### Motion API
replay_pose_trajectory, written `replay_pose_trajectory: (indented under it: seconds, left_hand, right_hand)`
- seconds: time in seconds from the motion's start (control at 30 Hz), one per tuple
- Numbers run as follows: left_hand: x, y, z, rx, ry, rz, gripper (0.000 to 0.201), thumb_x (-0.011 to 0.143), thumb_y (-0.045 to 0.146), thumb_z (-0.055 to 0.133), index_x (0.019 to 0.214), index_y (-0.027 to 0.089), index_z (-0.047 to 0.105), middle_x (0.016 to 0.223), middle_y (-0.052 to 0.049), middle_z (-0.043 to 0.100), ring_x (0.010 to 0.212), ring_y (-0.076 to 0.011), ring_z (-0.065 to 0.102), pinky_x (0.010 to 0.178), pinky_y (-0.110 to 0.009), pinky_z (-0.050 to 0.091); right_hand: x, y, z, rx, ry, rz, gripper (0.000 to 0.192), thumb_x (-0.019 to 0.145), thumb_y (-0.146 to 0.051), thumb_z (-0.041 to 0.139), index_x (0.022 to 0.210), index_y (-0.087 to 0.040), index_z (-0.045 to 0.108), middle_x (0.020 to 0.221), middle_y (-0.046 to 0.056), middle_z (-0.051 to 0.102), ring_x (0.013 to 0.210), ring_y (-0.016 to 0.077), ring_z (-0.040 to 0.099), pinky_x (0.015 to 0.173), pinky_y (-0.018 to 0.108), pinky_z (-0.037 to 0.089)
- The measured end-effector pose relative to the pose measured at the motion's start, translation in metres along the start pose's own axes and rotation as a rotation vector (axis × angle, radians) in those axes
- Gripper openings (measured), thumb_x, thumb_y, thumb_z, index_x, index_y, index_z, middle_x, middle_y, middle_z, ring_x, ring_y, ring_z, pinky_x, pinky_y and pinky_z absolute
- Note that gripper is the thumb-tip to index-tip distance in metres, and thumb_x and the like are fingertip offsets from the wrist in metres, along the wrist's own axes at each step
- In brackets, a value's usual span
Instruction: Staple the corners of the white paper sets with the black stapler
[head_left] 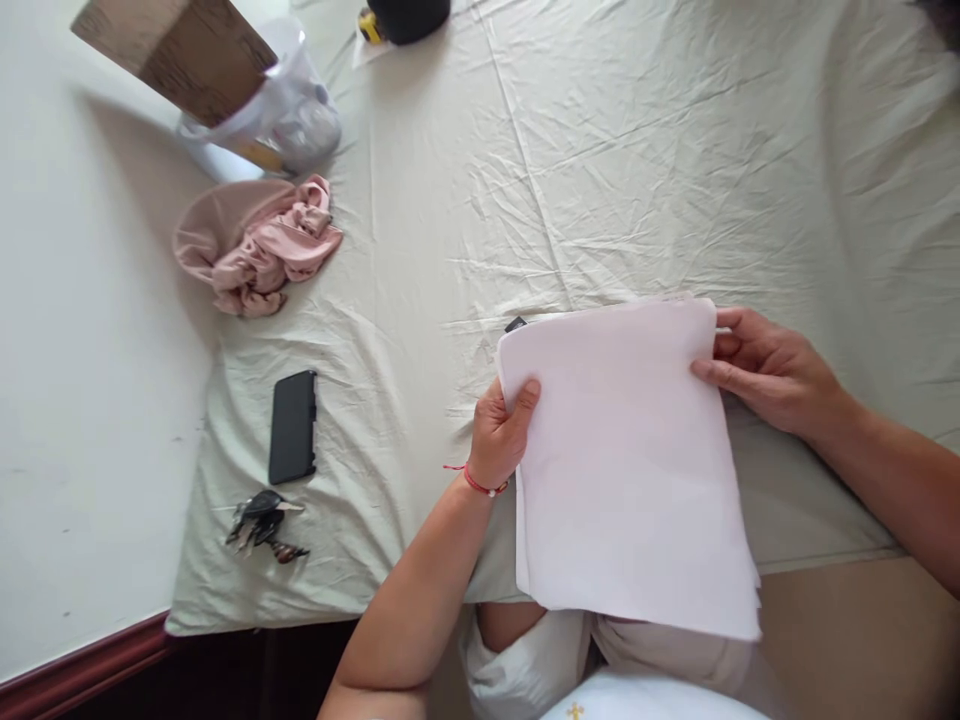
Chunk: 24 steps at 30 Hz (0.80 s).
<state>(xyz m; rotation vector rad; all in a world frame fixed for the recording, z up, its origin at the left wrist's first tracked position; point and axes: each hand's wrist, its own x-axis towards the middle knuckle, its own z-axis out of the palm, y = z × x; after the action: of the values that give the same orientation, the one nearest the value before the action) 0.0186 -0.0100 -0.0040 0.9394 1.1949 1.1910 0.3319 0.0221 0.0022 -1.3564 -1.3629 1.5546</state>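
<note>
As smooth, rectangular paper sheets (626, 470) overlap, left fingers (489, 405) and right fingers (741, 322) pinch their sides.

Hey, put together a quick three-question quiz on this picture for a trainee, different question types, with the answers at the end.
1. What do the left hand and the right hand both hold?

2. True or false: the black phone lies between the pink cloth and the keys.

3. Which wrist wears the red bracelet?
A. The right
B. The left
C. Both

Key:
1. Sheets of white paper
2. True
3. B
</note>
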Motion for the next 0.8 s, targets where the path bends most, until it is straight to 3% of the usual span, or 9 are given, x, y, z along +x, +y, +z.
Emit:
replay_pose_trajectory:
  seconds: [0.13,0.2,0.3,0.37,0.4,0.47,0.57,0.67,0.8]
  left_hand:
    - [0.004,0.001,-0.004,-0.144,0.124,-0.037,0.044,0.081,0.06,0.09,0.103,0.024,0.079,0.1,-0.004,0.083,0.093,-0.0213,0.08,0.085,-0.034,0.066]
    - [0.006,0.005,-0.007,-0.223,0.224,-0.037,0.047,0.075,0.058,0.095,0.106,0.026,0.08,0.108,-0.003,0.084,0.101,-0.0211,0.08,0.094,-0.035,0.066]
    - [0.009,0.013,-0.009,-0.337,0.321,-0.012,0.051,0.071,0.052,0.099,0.112,0.028,0.081,0.117,-0.002,0.084,0.112,-0.0208,0.078,0.108,-0.035,0.063]
    - [0.01,0.018,-0.007,-0.394,0.347,0.003,0.05,0.077,0.048,0.096,0.12,0.028,0.08,0.122,-0.003,0.083,0.119,-0.0216,0.077,0.115,-0.036,0.06]
    - [0.011,0.021,-0.006,-0.418,0.36,0.009,0.049,0.081,0.046,0.094,0.124,0.029,0.079,0.125,-0.003,0.083,0.124,-0.0222,0.075,0.117,-0.037,0.058]
    - [0.014,0.024,-0.004,-0.458,0.4,0.016,0.046,0.087,0.043,0.089,0.129,0.029,0.077,0.132,-0.004,0.08,0.133,-0.0237,0.071,0.121,-0.039,0.056]
    - [0.021,0.028,-0.003,-0.5,0.48,0.016,0.045,0.091,0.042,0.085,0.132,0.029,0.074,0.142,-0.005,0.076,0.142,-0.0263,0.066,0.121,-0.042,0.057]
    - [0.024,0.03,0.0,-0.534,0.593,0.008,0.041,0.095,0.039,0.08,0.134,0.029,0.072,0.144,-0.005,0.075,0.143,-0.0267,0.065,0.118,-0.045,0.06]
    - [0.013,0.024,0.015,-0.575,0.654,0.08,0.038,0.093,0.033,0.082,0.13,0.028,0.073,0.137,-0.003,0.078,0.137,-0.0213,0.069,0.113,-0.036,0.061]
  right_hand:
    - [0.001,0.002,-0.001,-0.05,0.161,-0.174,0.078,0.071,-0.05,0.084,0.137,-0.02,0.052,0.134,0.007,0.058,0.116,-0.0015,0.06,0.094,0.004,0.06]
    - [0.002,0.002,-0.004,-0.046,0.13,-0.2,0.085,0.074,-0.052,0.082,0.146,-0.027,0.046,0.147,0.006,0.052,0.13,-0.0002,0.058,0.109,0.007,0.06]
    - [0.002,0.004,-0.011,-0.015,-0.153,-0.144,0.099,0.085,-0.06,0.069,0.166,-0.033,0.018,0.148,0.01,0.053,0.125,0.0027,0.065,0.107,0.014,0.061]
    - [0.001,0.006,-0.017,-0.016,-0.39,-0.095,0.104,0.093,-0.062,0.058,0.172,-0.028,-0.001,0.139,0.014,0.058,0.109,0.003,0.069,0.092,0.013,0.06]
    - [0.001,0.008,-0.02,-0.026,-0.474,-0.084,0.106,0.094,-0.062,0.056,0.173,-0.023,-0.002,0.134,0.015,0.061,0.104,0.0032,0.069,0.087,0.011,0.058]
    - [0.002,0.01,-0.025,-0.044,-0.566,-0.088,0.109,0.088,-0.063,0.065,0.171,-0.011,0.016,0.123,0.016,0.064,0.099,0.003,0.067,0.082,0.007,0.053]
    - [0.005,0.012,-0.03,-0.028,-0.574,-0.108,0.108,0.072,-0.071,0.077,0.151,-0.002,0.047,0.108,0.014,0.065,0.096,0.0023,0.063,0.082,0.005,0.051]
    - [0.006,0.014,-0.028,0.021,-0.541,-0.097,0.107,0.068,-0.083,0.073,0.138,-0.005,0.056,0.1,0.013,0.065,0.098,0.0035,0.063,0.088,0.008,0.053]
    - [0.0,0.015,-0.011,0.002,-0.411,-0.023,0.093,0.066,-0.061,0.085,0.138,-0.009,0.058,0.109,0.013,0.066,0.105,0.0053,0.065,0.095,0.013,0.059]
